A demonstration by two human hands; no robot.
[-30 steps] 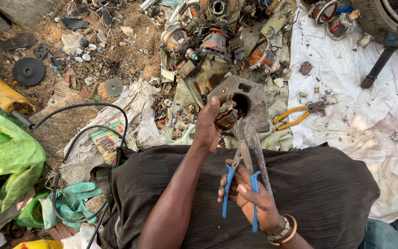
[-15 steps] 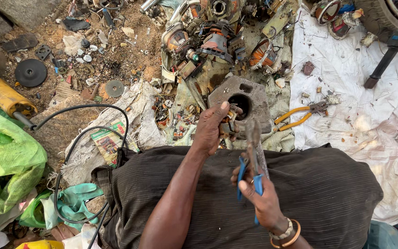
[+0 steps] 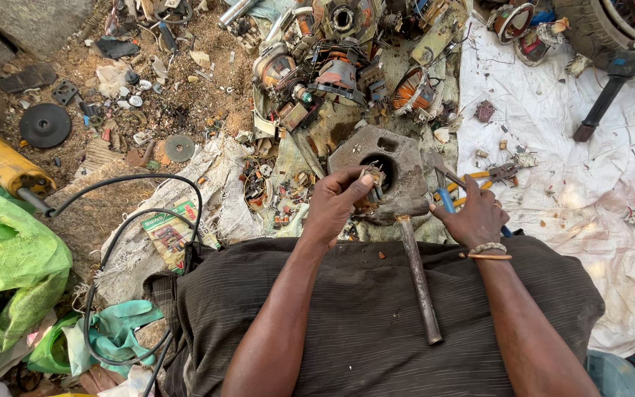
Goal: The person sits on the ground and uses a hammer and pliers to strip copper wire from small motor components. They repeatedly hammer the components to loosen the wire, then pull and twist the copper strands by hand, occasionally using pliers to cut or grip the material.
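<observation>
Left hand [image 3: 338,202] pinches small metal part [image 3: 371,179] at round hole of grey metal block [image 3: 391,165]. Right hand [image 3: 474,218] grips blue-handled pliers [image 3: 446,197], jaws toward block. Hammer [image 3: 414,265] rests with head against block, handle lying across dark striped cloth [image 3: 361,316] on lap. Yellow-handled pliers [image 3: 486,176] lie just beside right hand on white sheet [image 3: 575,176]. Dismantled motors [image 3: 332,66] heaped beyond block. Black cable [image 3: 134,220] loops at left near green bag [image 3: 9,257]. Grinding disc [image 3: 45,125] on dirt.

Blue-handled pliers [image 3: 446,198], yellow-handled pliers [image 3: 479,179], white cloth [image 3: 582,184], green bag [image 3: 9,250], dark pinstriped garment [image 3: 376,316].
</observation>
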